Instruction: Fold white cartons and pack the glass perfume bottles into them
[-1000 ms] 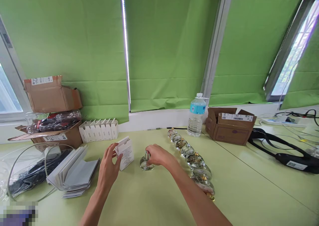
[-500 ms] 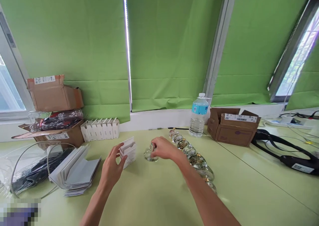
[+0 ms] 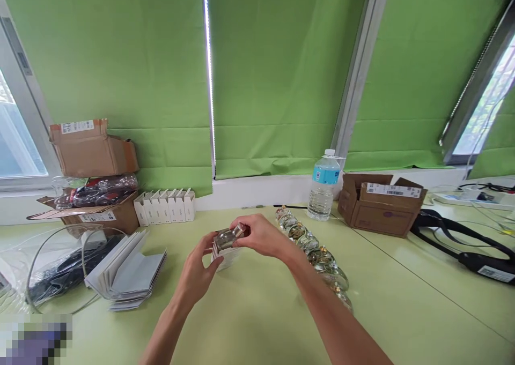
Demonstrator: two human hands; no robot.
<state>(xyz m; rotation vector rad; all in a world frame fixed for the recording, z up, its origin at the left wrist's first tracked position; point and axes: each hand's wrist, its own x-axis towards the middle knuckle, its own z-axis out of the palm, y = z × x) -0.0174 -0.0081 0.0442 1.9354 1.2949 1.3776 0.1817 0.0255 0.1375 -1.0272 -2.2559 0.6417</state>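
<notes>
My left hand (image 3: 196,273) is closed around a small white carton (image 3: 228,259), which stands at the middle of the table. In my right hand (image 3: 263,237) is a small clear glass bottle (image 3: 225,239), gripped by its shiny cap end. The bottle lies tilted over the carton's top, touching or very near it; my fingers partly hide the contact, so I cannot tell whether any of it is inside. Right of my hands runs a row of several clear glass pieces with gold-coloured tops (image 3: 308,241), partly behind my right forearm.
Several white cartons (image 3: 164,207) stand in a row at the back left. Folded white card (image 3: 134,279) lies stacked left of my arm. Brown boxes (image 3: 94,153) are piled behind it. A water bottle (image 3: 324,185), an open brown box (image 3: 380,207) and a black strap-like device (image 3: 462,247) are right.
My right hand has lifted the glass bottle from the table and brought it left onto the carton's top. My left hand and the carton have shifted slightly right.
</notes>
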